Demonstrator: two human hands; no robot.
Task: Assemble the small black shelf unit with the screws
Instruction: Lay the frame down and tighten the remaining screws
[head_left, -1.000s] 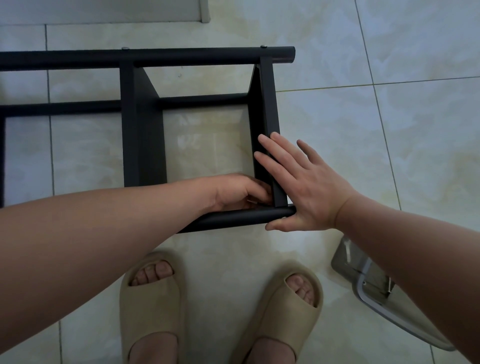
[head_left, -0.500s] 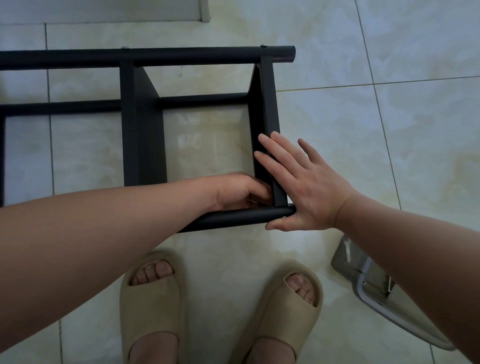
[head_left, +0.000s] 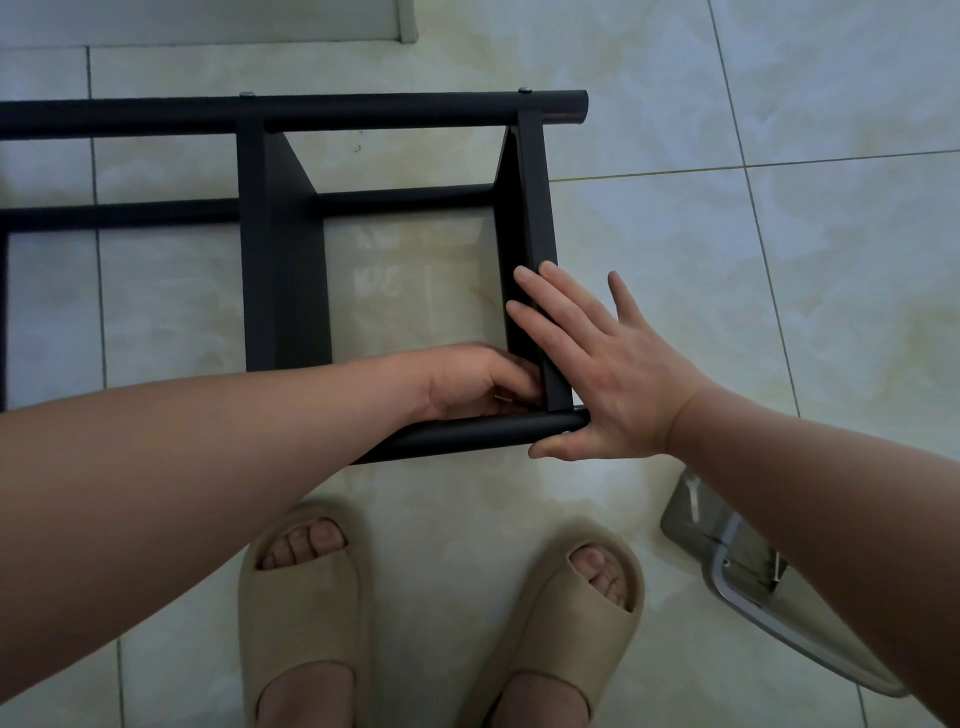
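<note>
Black shelf unit (head_left: 283, 260) lies on its side on the tiled floor (head_left: 779, 260), straight ahead of the person's beige slippers (head_left: 306, 597). I take its right end panel (head_left: 535, 218) as the landmark.

Compared with a second ago, almost nothing has shifted: both hands sit at the same corner and the frame has not moved. I read that as a fastening step in progress, not a repositioning.

The right hand (head_left: 613, 374) is spread flat against the outer face of the end panel, fingers straight, with the thumb along the tip of the near tube (head_left: 467, 434) at the panel's lower end. The left hand (head_left: 478, 384) reaches in on the panel's inner side, fingers curled into the joint with that tube. Whether they pinch a screw or a tool I cannot tell; only a pale sliver shows there.

At the panel's far end, the far tube (head_left: 363, 111) already shows two screw heads (head_left: 524, 90), so the near joint looks like the one left to do here. A grey plastic object (head_left: 727, 571) lies on the floor to the right of the panel, near the right forearm.
</note>
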